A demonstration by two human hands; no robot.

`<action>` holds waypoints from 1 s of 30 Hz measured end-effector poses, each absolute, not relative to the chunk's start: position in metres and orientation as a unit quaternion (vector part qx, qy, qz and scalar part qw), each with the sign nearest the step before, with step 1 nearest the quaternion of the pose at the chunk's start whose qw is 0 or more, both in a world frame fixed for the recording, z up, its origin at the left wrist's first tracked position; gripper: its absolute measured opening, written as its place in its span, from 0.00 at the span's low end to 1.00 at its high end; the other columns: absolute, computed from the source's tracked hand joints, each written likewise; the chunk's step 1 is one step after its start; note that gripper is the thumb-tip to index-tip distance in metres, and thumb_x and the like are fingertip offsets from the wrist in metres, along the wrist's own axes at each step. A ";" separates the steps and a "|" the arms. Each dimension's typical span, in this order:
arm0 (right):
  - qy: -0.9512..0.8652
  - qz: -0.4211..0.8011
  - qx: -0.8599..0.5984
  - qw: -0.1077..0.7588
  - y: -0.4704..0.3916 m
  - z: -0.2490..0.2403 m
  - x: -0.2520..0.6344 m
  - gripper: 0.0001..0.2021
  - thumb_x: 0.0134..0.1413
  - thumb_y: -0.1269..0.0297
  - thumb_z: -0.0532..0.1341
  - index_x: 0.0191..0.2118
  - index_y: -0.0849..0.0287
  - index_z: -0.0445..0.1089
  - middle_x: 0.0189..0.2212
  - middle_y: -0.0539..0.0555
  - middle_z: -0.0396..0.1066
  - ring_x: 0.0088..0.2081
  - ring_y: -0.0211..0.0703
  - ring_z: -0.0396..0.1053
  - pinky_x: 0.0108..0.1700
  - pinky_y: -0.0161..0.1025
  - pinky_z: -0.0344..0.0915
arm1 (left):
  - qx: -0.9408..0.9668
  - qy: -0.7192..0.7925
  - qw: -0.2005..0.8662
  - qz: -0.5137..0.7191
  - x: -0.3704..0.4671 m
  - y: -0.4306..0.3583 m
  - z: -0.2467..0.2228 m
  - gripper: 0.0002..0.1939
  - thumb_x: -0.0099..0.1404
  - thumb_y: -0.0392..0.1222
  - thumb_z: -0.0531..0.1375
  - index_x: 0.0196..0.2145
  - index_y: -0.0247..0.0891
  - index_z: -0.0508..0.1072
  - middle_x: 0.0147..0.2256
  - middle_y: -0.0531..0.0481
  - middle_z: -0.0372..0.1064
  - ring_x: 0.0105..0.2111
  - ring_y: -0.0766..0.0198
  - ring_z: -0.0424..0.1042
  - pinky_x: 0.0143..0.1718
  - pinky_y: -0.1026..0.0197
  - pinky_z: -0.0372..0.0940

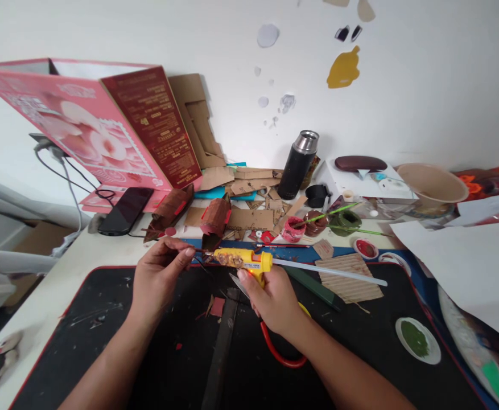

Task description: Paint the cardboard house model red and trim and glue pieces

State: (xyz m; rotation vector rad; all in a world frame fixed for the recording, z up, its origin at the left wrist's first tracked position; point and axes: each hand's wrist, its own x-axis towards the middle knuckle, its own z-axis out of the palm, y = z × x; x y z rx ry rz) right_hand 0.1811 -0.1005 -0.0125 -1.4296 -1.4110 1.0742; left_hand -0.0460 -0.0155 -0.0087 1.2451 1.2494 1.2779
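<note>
My right hand (pixel 275 299) is wrapped round the handle of a yellow hot glue gun (pixel 240 258), which points to the left. A long clear glue stick (pixel 334 271) sticks out of its back end. Between the thumb and fingers of my left hand (pixel 159 273) is a thin brown strip (pixel 198 250), and the gun's nozzle is at its right end; whether they touch I cannot tell. Below the gun lie scissors with a red and yellow handle (pixel 281 359), partly hidden by my right hand. Small reddish scraps (pixel 217 306) rest on the black mat (pixel 172 370).
Brown-painted cardboard pieces (pixel 215 216), paint jars (pixel 293 229) with brushes and a black flask (pixel 298 165) stand behind the mat. A phone (pixel 125 210) and a pink bag (pixel 82 131) are at left. Corrugated cardboard (pixel 351 279) and a dish of green paint (pixel 417 340) lie at right.
</note>
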 end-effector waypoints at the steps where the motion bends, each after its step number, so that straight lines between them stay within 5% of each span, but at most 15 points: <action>1: -0.564 0.428 -0.569 0.418 -0.100 -0.012 0.181 0.27 0.74 0.40 0.57 0.27 0.53 0.69 0.14 0.47 0.60 0.21 0.41 0.64 0.26 0.36 0.58 | 0.511 0.511 0.458 0.519 -0.046 -0.016 -0.008 0.21 0.54 0.57 0.80 0.31 0.42 0.80 0.26 0.55 0.73 0.24 0.68 0.68 0.27 0.66 0.64; 30: -0.562 0.433 -0.565 0.420 -0.101 -0.008 0.182 0.27 0.74 0.41 0.57 0.27 0.53 0.68 0.14 0.47 0.60 0.22 0.43 0.65 0.26 0.37 0.59 | 0.542 0.526 0.420 0.504 -0.042 -0.018 -0.001 0.21 0.52 0.59 0.80 0.28 0.42 0.80 0.28 0.52 0.75 0.28 0.64 0.70 0.31 0.63 0.66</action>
